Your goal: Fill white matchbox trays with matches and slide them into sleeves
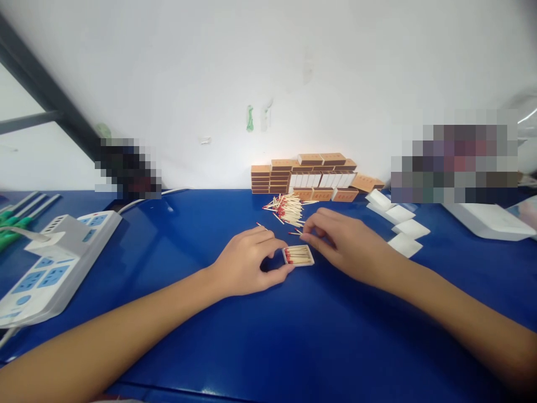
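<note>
A small white matchbox tray (300, 262) lies on the blue table, with several red-headed matches (298, 254) lined up inside. The thumb and a finger of my left hand (251, 262) hold its left end from both sides. Just behind the tray's right end, my right hand (342, 240) has thumb and forefinger closed in a pinch on a match (295, 233), whose red head points left. Beyond both hands is a loose heap of matches (289, 210), and a single match (261, 226) lies near my left knuckles.
Orange-brown matchboxes (280, 179) are stacked against the white wall. Several empty white trays (405, 245) lie right of my right hand, before a white object (490, 221). On the left are a power strip (62, 274) with a plugged-in adapter (59, 232) and green-handled tools (20, 221).
</note>
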Motion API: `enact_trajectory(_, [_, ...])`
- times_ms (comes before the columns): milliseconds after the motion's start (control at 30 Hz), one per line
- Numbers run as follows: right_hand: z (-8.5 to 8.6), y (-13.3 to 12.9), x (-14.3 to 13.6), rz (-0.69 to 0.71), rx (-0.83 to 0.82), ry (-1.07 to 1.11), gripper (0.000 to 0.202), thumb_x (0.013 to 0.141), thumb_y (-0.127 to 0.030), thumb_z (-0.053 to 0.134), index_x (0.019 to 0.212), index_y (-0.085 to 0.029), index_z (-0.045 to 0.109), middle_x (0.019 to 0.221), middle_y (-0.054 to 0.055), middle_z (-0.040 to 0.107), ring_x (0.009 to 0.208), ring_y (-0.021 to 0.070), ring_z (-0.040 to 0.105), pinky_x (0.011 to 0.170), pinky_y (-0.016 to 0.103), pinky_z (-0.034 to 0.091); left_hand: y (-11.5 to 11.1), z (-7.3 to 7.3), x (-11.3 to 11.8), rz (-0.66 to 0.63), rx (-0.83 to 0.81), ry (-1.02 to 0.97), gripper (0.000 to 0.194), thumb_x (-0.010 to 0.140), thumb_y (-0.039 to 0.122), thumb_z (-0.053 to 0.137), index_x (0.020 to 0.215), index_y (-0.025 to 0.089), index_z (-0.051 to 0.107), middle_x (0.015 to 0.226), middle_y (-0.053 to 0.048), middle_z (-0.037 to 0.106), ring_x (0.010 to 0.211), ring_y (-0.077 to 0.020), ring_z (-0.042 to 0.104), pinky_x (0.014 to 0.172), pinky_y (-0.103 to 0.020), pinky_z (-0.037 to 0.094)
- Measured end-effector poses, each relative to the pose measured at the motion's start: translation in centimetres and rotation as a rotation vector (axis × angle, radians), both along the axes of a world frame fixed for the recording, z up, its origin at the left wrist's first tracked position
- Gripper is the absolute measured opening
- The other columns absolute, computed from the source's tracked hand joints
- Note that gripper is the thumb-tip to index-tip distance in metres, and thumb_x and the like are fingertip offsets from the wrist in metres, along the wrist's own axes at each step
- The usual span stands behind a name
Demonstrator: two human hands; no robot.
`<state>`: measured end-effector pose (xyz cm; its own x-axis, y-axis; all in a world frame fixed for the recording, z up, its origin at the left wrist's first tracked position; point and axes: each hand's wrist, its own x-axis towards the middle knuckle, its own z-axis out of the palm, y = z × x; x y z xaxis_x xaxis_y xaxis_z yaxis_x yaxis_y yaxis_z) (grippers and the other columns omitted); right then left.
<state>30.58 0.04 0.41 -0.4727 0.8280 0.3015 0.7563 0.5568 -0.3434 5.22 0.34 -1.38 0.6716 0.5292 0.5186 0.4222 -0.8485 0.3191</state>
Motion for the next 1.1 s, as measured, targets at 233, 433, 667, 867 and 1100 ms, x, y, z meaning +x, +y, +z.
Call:
enact_trajectory(233, [-1.4,2.1,1.0,-0.113,0.065,0.028,0.013,0.100,-0.033,0.059,0.096,-0.021,0.064,0.092,0.004,0.063,0.074,0.0182,0.059,0.068,0.033,0.045,-0.2,0.2,0.1,-0.041,-0.005,0.003,0.023,0.093,0.035,0.071,0.105,0.015,0.074,0.076,-0.001,0.064,0.073,-0.0166,0.061,0.076,-0.033,0.053])
enact_trajectory(433, [-2.2,1.7,-0.1,-0.130,0.029,0.020,0.022,0.098,-0.043,0.066,0.093,-0.022,0.062,0.096,0.004,0.063,0.076,0.0184,0.060,0.066,0.033,0.044,-0.2,0.3,0.2,-0.054,0.006,0.003,0.023,0.093,0.035,0.071,0.103,0.014,0.074,0.076,-0.001,0.063,0.073,-0.0163,0.060,0.075,-0.033,0.052])
enact_trajectory(667, [-2.0,1.9,0.6,-0.088,-0.097,-0.085,0.021,0.105,-0.036,0.054,0.091,-0.021,0.061,0.097,0.005,0.063,0.072,0.0178,0.060,0.066,0.032,0.044,-0.2,0.2,0.1,-0.045,0.017,0.001,0.023,0.093,0.036,0.071,0.103,0.015,0.074,0.076,-0.001,0.064,0.073,-0.0160,0.060,0.073,-0.032,0.052])
enact_trajectory(867, [-1.2,1.8,0.7,-0.078,-0.106,-0.130,0.019,0.106,-0.032,0.048,0.095,-0.021,0.059,0.102,0.007,0.062,0.076,0.0194,0.062,0.068,0.033,0.046,-0.1,0.1,0.0,-0.006,0.024,0.002,0.025,0.093,0.036,0.071,0.106,0.015,0.073,0.078,0.000,0.065,0.073,-0.0161,0.061,0.078,-0.035,0.053])
enact_trajectory(1100, [0.4,0.4,0.7,0.058,-0.097,-0.095,0.021,0.107,-0.035,0.046,0.094,-0.022,0.058,0.098,0.006,0.061,0.076,0.0190,0.061,0.067,0.032,0.046,0.0,0.0,-0.1,0.054,0.022,0.020,0.026,0.094,0.037,0.070,0.107,0.016,0.073,0.080,-0.002,0.066,0.075,-0.0177,0.059,0.076,-0.035,0.053])
